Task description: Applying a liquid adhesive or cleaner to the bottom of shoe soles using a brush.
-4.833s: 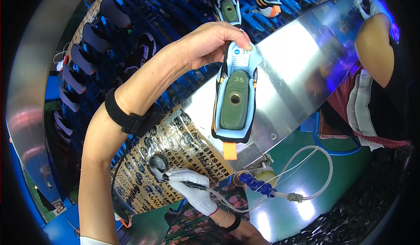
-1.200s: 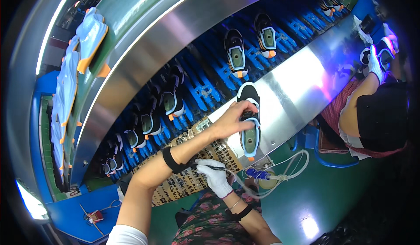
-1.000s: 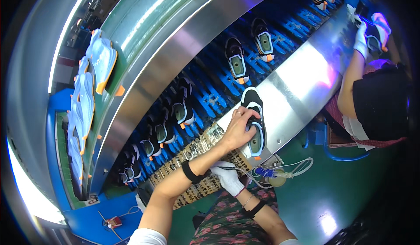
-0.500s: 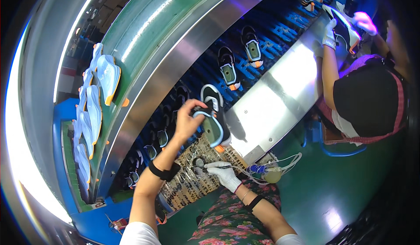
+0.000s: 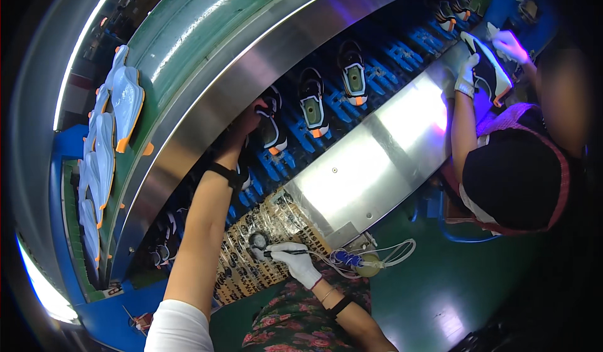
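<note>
My left hand [image 5: 247,123], bare and in shadow, reaches under the metal rim to a black shoe [image 5: 271,126] with a white-and-orange edge. Its fingers curl at the shoe's side and are partly hidden. The shoe rests among the blue supports [image 5: 300,140]. My right hand [image 5: 296,264], in a white glove, is closed on a thin dark-handled brush [image 5: 281,252]. The brush tip is beside a small round pot [image 5: 257,241] on the tape-covered board [image 5: 276,217]. A thin white tube [image 5: 392,246] loops near that hand.
More black shoes [image 5: 311,104] stand along the blue line. On the left, pale blue soles [image 5: 127,104] lie overlapped on the green belt [image 5: 182,44]. A metal plate [image 5: 352,170] extends rightward. A co-worker [image 5: 512,170] at the right holds another shoe [image 5: 485,69].
My left hand has moved the shoe from above the board up and left onto the blue supports. My right hand still holds the brush by the pot. The view has shifted.
</note>
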`<action>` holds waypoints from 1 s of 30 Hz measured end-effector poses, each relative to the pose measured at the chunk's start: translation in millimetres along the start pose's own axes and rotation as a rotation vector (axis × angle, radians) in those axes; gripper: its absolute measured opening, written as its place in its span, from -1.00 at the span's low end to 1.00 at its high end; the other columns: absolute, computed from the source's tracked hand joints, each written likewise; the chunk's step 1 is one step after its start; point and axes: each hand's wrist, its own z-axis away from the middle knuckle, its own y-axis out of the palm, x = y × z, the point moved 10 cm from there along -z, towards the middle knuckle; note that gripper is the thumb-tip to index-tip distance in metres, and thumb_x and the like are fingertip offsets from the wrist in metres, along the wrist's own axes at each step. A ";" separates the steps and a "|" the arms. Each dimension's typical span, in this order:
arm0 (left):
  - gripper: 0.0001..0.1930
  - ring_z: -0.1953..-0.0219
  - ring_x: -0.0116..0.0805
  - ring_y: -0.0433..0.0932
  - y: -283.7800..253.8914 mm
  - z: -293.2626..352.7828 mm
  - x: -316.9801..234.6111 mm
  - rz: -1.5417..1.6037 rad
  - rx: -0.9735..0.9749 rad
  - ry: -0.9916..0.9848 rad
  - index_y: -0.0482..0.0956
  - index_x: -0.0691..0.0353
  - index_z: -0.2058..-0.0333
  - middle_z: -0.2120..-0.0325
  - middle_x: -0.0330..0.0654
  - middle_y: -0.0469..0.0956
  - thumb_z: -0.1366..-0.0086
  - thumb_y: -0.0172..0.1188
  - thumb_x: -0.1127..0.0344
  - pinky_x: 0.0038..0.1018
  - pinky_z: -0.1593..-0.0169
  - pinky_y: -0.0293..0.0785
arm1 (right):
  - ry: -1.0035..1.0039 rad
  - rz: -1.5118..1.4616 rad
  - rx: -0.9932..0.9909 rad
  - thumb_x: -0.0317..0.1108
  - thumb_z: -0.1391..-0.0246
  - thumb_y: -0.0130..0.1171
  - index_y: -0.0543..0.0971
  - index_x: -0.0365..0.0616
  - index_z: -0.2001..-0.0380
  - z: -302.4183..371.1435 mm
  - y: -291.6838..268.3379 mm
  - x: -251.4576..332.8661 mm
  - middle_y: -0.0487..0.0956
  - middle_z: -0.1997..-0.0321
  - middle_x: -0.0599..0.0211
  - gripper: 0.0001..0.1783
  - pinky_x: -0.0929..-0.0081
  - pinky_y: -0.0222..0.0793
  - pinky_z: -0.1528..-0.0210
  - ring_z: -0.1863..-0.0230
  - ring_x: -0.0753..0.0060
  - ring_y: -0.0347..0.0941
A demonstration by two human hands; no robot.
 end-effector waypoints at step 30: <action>-0.67 -0.07 -0.19 0.59 25.3 18.0 -5.8 0.149 0.035 0.075 0.52 0.19 -0.10 -0.04 -0.04 0.58 -0.38 0.20 0.33 -0.31 -0.16 0.44 | 0.003 0.018 -0.061 -0.64 -0.04 0.29 0.70 -0.34 0.22 10.2 -9.5 15.1 0.71 0.12 0.12 -0.81 0.48 0.55 0.02 0.11 0.37 0.64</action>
